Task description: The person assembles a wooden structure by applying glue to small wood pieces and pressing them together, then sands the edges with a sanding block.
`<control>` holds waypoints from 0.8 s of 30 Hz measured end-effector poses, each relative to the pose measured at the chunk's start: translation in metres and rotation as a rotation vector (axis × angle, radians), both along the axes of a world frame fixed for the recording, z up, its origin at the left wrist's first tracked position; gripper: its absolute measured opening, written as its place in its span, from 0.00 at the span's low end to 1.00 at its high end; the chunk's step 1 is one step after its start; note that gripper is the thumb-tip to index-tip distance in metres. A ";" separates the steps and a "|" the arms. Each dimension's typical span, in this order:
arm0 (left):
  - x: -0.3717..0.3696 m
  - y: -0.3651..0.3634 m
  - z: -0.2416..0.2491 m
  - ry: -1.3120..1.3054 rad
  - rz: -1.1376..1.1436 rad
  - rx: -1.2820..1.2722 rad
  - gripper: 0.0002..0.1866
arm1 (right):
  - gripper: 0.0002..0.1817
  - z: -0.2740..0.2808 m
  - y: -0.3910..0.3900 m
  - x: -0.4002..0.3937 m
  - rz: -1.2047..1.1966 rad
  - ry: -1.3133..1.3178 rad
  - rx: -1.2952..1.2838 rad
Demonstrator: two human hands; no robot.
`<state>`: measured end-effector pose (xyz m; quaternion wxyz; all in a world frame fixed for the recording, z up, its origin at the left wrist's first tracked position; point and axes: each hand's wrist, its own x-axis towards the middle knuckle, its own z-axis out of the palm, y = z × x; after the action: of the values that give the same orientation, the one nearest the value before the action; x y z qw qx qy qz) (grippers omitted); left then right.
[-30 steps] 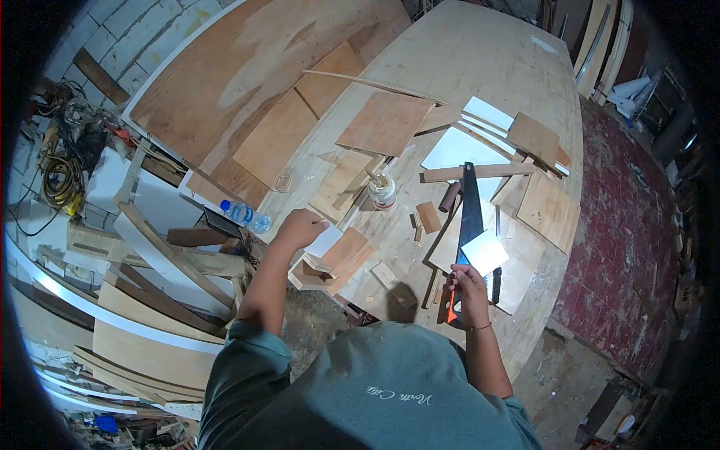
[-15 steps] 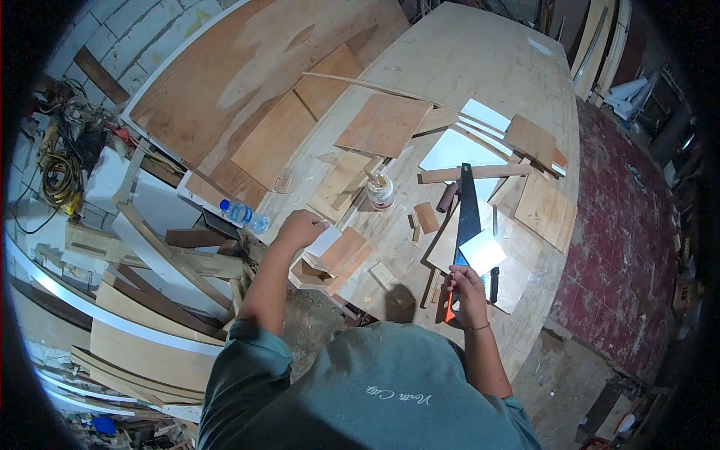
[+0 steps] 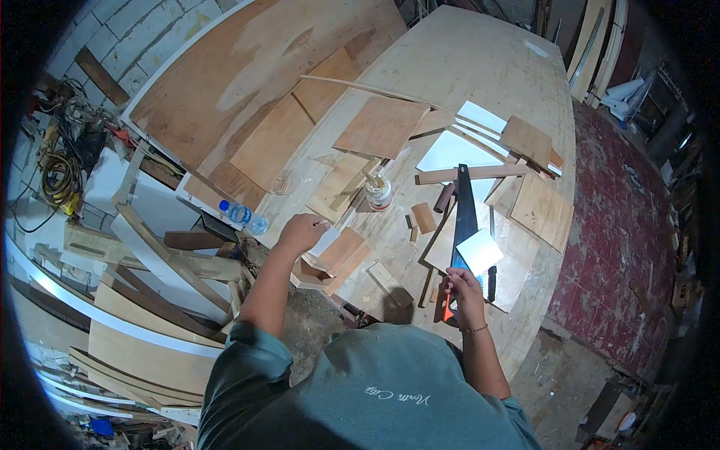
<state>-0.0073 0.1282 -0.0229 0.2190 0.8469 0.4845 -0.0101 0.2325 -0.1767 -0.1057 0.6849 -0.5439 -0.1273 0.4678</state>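
My left hand [image 3: 303, 233] is closed, its fingertips pinched beside the white-faced piece [image 3: 325, 241] on a small wooden box [image 3: 346, 251] at the table's near edge. What the fingers hold, if anything, is too small to make out. My right hand [image 3: 466, 294] is closed too, thumb and fingers pressed together over the orange-and-blue handle of a handsaw [image 3: 466, 214]. Whether it grips the handle or something small cannot be made out. Just beyond its fingertips a white square piece [image 3: 480, 253] overlaps the black blade. A black-handled tool [image 3: 492, 283] lies right of this hand.
A glue jar [image 3: 379, 195] with a brush stands mid-table. Small wood blocks [image 3: 424, 217] lie near it, and a wood strip [image 3: 390, 283] is closer to me. Plywood offcuts [image 3: 541, 210] and white sheets [image 3: 454, 154] are on the right. A water bottle [image 3: 244, 216] lies at left.
The view has shifted slightly. Both hands stay closed in nearly the same places, and the things on the table have not visibly moved.
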 end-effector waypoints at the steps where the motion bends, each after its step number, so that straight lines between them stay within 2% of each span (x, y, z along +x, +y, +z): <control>1: 0.000 -0.001 0.000 0.000 0.001 0.000 0.22 | 0.10 0.000 -0.001 -0.001 0.000 -0.007 -0.004; 7: 0.000 -0.007 0.004 0.069 -0.008 -0.038 0.20 | 0.10 -0.001 -0.002 -0.002 0.011 -0.024 0.006; 12: -0.002 -0.007 -0.007 0.077 -0.062 0.046 0.16 | 0.10 -0.001 -0.004 -0.002 0.003 -0.023 0.013; 24: -0.002 -0.001 -0.016 0.130 -0.066 0.063 0.16 | 0.10 -0.005 -0.007 -0.001 -0.009 0.000 -0.012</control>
<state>-0.0089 0.1268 -0.0389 0.1601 0.8664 0.4695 -0.0572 0.2320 -0.1840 -0.1103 0.6838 -0.5486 -0.1218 0.4654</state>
